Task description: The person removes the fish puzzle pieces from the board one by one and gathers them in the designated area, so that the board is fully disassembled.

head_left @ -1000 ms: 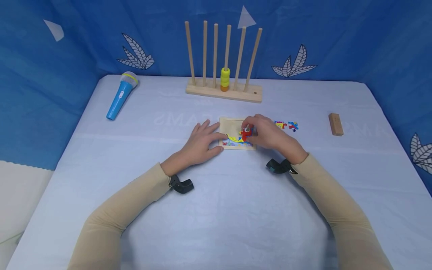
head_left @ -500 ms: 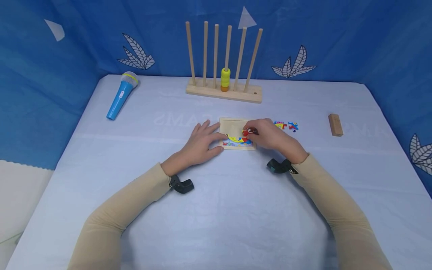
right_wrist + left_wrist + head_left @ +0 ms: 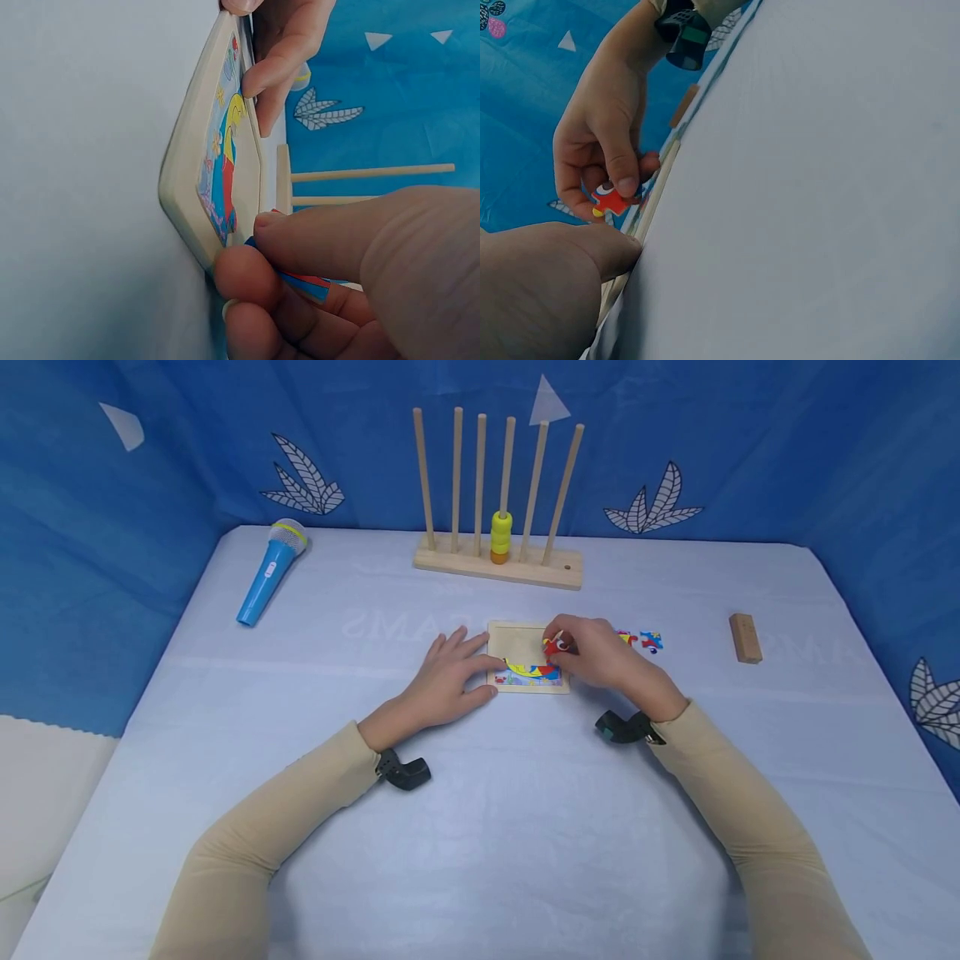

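A wooden puzzle board (image 3: 517,647) lies mid-table, its near part filled with printed pieces of yellow, blue and red; bare wood shows in the far part. Along its left edge rests my left hand (image 3: 448,681), fingers spread, the index fingertip over the board. My right hand (image 3: 596,652) pinches a red puzzle piece (image 3: 556,646) with a white eye above the board's right side. In the left wrist view that piece (image 3: 610,201) sits between thumb and fingers. Seen from the right wrist, the piece (image 3: 307,286) is partly hidden by the thumb.
Loose puzzle pieces (image 3: 651,641) lie just right of my right hand. A wooden peg stand (image 3: 498,568) with yellow and orange beads on one peg stands behind the board. A blue toy microphone (image 3: 267,578) lies at far left, a wooden block (image 3: 746,637) at right.
My right hand turns the red piece and shifts it slightly right and away from the filled pieces. My left hand stays still.
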A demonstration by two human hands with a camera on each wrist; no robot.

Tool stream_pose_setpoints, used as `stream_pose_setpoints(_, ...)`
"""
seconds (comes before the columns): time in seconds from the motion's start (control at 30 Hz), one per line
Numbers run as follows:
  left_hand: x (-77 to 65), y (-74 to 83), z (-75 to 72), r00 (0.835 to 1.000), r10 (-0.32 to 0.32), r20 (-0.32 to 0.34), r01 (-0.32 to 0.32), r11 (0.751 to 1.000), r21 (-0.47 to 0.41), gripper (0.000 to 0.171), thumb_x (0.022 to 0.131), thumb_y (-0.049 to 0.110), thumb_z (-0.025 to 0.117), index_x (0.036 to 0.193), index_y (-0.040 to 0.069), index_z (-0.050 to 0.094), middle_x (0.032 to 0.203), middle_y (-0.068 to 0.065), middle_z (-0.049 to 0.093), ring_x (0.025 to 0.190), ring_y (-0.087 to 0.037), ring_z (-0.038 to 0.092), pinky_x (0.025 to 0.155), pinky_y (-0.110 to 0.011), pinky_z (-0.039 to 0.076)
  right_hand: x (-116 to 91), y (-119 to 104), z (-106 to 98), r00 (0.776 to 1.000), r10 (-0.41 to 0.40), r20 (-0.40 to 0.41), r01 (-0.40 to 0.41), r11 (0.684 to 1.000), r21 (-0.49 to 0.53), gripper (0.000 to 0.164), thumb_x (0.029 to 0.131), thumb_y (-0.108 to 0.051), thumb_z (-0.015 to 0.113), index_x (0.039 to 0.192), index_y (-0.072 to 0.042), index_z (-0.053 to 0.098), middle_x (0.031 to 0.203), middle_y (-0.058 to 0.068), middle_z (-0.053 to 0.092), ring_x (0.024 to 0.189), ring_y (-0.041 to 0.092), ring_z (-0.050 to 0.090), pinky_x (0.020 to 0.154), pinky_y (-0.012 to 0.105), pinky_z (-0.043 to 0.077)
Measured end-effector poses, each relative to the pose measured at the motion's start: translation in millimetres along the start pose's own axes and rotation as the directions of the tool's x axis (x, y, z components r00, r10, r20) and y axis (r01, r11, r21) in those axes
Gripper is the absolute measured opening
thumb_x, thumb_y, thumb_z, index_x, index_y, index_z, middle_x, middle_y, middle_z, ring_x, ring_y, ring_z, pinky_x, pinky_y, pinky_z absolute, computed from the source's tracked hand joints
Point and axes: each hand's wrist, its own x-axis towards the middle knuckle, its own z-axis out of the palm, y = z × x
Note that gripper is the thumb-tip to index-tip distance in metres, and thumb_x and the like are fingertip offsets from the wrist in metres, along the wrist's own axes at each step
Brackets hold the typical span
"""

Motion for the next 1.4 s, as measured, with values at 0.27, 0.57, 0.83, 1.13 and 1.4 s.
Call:
stream_pose_setpoints(0.27, 0.3, -0.9, 1.2, 1.0, -0.003, 0.0, 0.003, 1.0, -0.001, 0.039, 0.097, 0.031, 0.064, 0.133, 0.02, 0.068, 0.163, -0.017, 0.04, 0.156, -0.047, 0.02, 0.123, -0.07, 0.01, 0, 2, -3, 0.999, 0.047, -0.015, -0.047, 0.999, 0.025, 0.034, 0.093, -0.013, 0.074, 0.123, -0.007, 0.059, 0.111, 0.017, 0.069, 0.092, 0.029, 0.061, 0.077, 0.036, 0.055)
stream_pose_setpoints(0.57, 0.9, -1.0, 1.9, 1.0, 0.006, -0.001, -0.006, 1.0, -0.005, 0.039, 0.097, 0.031, 0.064, 0.134, 0.02, 0.068, 0.163, -0.017, 0.039, 0.156, -0.047, 0.019, 0.124, -0.069, 0.01, -9, 12, -20, 0.997, 0.05, -0.06, -0.049, 0.999, 0.019, 0.026, 0.099, -0.008, 0.061, 0.125, -0.006, 0.062, 0.1, 0.017, 0.069, 0.073, 0.025, 0.062, 0.064, 0.031, 0.051)
stream_pose_setpoints(0.83, 0.7, -1.1, 2.1, 1.0, 0.003, -0.003, -0.003, 1.0, -0.009, 0.039, 0.097, 0.03, 0.064, 0.135, 0.02, 0.067, 0.163, -0.017, 0.039, 0.156, -0.046, 0.019, 0.124, -0.068, 0.01, -37, 40, -46, 0.984, 0.15, -0.098, -0.149, 0.989, 0.014, 0.033, 0.1, -0.005, 0.06, 0.133, -0.005, 0.062, 0.11, 0.022, 0.068, 0.085, 0.029, 0.064, 0.072, 0.034, 0.054)
stream_pose_setpoints(1.13, -0.5, -2.4, 2.3, 1.0, 0.003, -0.006, -0.003, 1.0, -0.012, 0.039, 0.097, 0.03, 0.064, 0.134, 0.02, 0.068, 0.163, -0.017, 0.04, 0.156, -0.046, 0.019, 0.124, -0.069, 0.01, -63, 82, -55, 0.959, 0.254, -0.13, -0.25, 0.967, 0.044, 0.027, 0.1, -0.011, 0.061, 0.125, -0.001, 0.062, 0.109, 0.026, 0.07, 0.078, 0.027, 0.067, 0.065, 0.026, 0.05)
stream_pose_setpoints(1.4, -1.0, -1.6, 1.0, 1.0, 0.002, -0.001, -0.002, 1.0, -0.004, 0.039, 0.097, 0.031, 0.064, 0.135, 0.02, 0.067, 0.163, -0.017, 0.039, 0.156, -0.046, 0.019, 0.124, -0.069, 0.01, -63, 93, -53, 0.974, 0.223, -0.035, -0.221, 0.974, 0.057, 0.027, 0.1, -0.009, 0.062, 0.125, -0.002, 0.067, 0.107, 0.023, 0.067, 0.077, 0.024, 0.06, 0.062, 0.024, 0.05)
